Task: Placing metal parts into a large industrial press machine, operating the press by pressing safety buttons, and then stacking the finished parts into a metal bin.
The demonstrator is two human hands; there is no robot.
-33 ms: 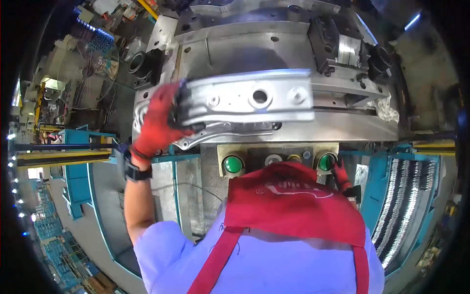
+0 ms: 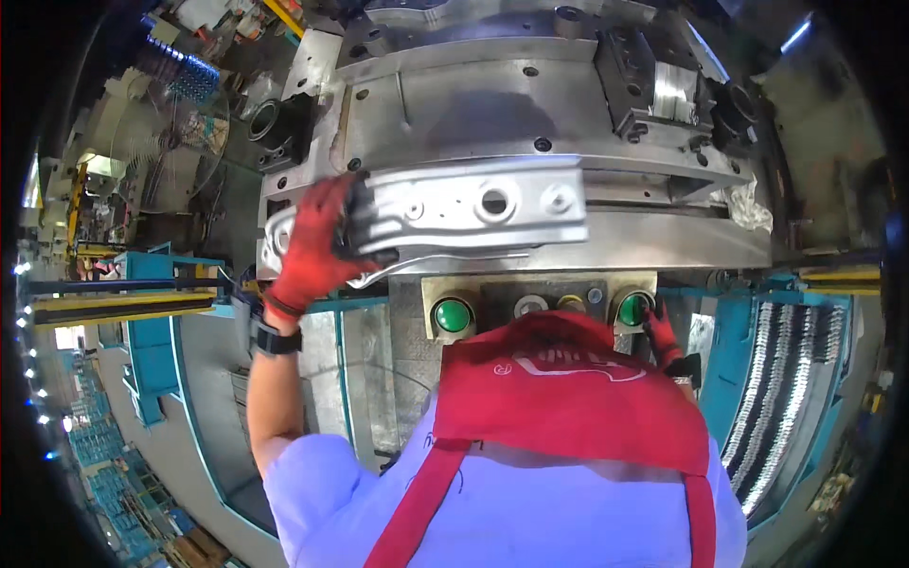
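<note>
My left hand [image 2: 322,241], in a red and black glove, is closed around the left part of a long silvery stamped metal bracket [image 2: 440,204]. The bracket lies crosswise over the near edge of the steel die, with a large round hole and smaller raised holes facing up. Beneath its near side shows the curved rim of another metal shape [image 2: 454,257], mostly covered. My right hand [image 2: 665,339], gloved alike, has its fingers stretched out at the right green push button [image 2: 632,310]; the apron hides part of it.
The steel die [image 2: 464,104] fills the far side, with blocks and guide posts. A left green button [image 2: 453,315] sits on the same control box. Rows of stacked metal parts [image 2: 781,379] stand in a blue rack at right. A yellow bar [image 2: 123,307] runs at left.
My left hand has brought the bracket nearer to me and slightly left, covering more of the metal shape beneath. My right hand has stayed at the button.
</note>
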